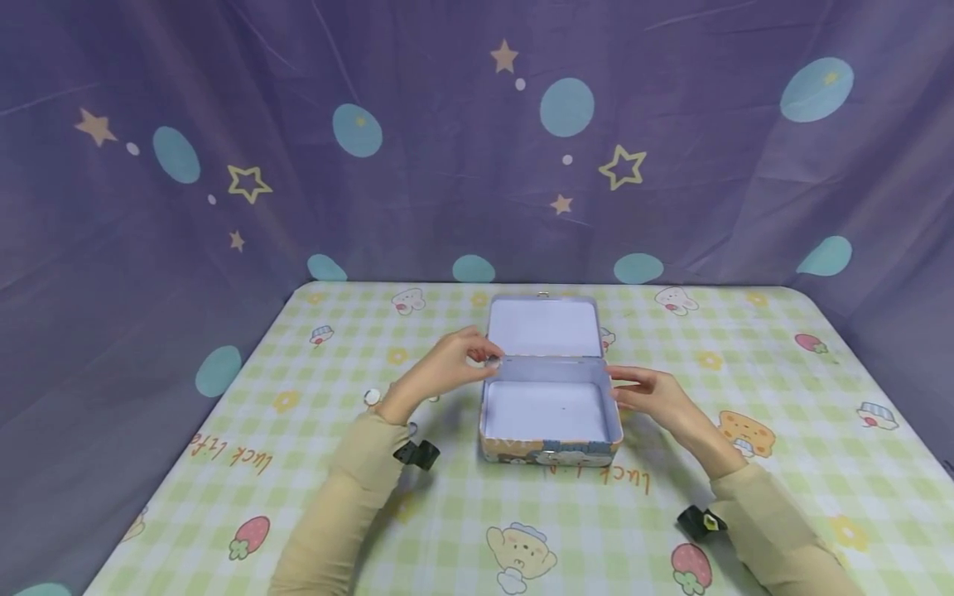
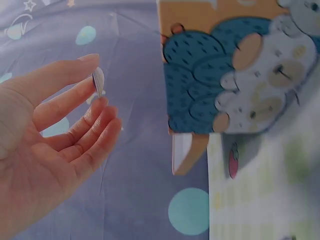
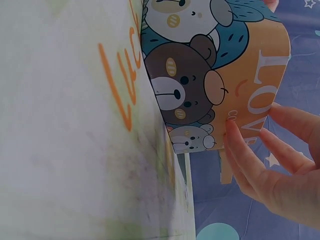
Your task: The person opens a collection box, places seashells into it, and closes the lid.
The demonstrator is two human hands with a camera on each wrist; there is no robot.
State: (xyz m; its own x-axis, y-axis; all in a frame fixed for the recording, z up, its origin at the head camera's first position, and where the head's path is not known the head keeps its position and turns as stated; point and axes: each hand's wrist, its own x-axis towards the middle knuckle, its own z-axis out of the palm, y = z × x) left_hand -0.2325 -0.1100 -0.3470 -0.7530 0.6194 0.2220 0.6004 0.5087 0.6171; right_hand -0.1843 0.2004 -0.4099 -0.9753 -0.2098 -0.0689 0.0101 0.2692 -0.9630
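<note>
A rectangular tin box (image 1: 547, 451) stands on the table with its hinged lid (image 1: 544, 327) raised at the back; its pale inside shows, with a tiny dark speck on the floor. My left hand (image 1: 456, 358) is at the box's left rear corner. Between its thumb and forefinger it pinches a small thin disc (image 2: 99, 81), white on the face that shows. In the left wrist view, that hand appears apart from the box wall. My right hand (image 1: 656, 399) touches the printed right side of the box with fairly straight fingertips, as the right wrist view shows.
A green checked tablecloth (image 1: 358, 538) with printed cartoons covers the table. Behind it hangs a purple curtain (image 1: 462, 207) with stars and blue ovals. Dark camera mounts sit on both wrists, the left one (image 1: 419, 454) and the right one (image 1: 699, 523).
</note>
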